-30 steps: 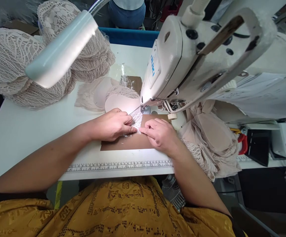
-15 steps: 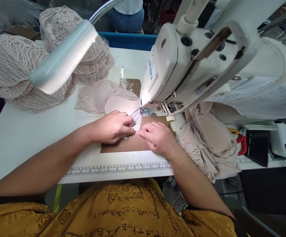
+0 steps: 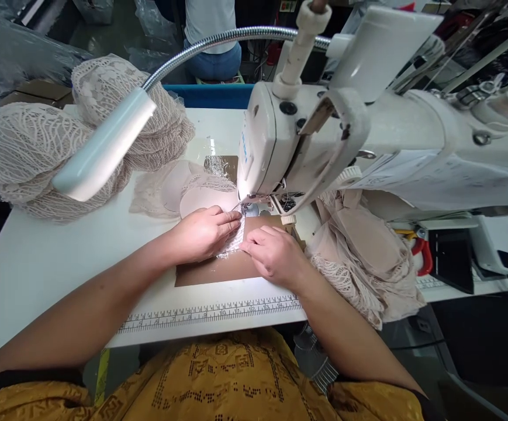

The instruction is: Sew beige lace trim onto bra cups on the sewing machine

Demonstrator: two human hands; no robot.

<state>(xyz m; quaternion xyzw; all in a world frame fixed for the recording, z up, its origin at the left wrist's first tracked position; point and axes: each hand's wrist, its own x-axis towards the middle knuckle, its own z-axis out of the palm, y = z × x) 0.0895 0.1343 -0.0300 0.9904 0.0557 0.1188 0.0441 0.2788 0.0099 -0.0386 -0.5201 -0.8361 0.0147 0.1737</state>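
Note:
A white sewing machine (image 3: 260, 137) stands over a strip of pale lace (image 3: 235, 238), which runs under its needle area. On that lace lies my left hand (image 3: 207, 234), its fingers stretched out flat close to the presser foot; its thumb is hidden. My right hand (image 3: 273, 254) pinches the near right edge of the lace between thumb and forefinger. Joined to the lace, as far as I can see, is a smooth pale pink moulded cup (image 3: 203, 200), left of the needle. Brown covering (image 3: 210, 273) lies beneath both hands on the table.
Stacked lace cups (image 3: 30, 152) sit at the left under a lamp (image 3: 104, 146) on a bendable neck. More beige lace pieces (image 3: 363, 245) lie at the right, beside red-handled scissors (image 3: 424, 256). A printed ruler (image 3: 210, 314) follows the table's front edge. Beyond sits another person (image 3: 212, 47).
My left hand's fingers have gone from a pinch at the lace edge to lying flat, nearer the needle. My right hand still pinches the lace. The camera view has tilted up and shifted.

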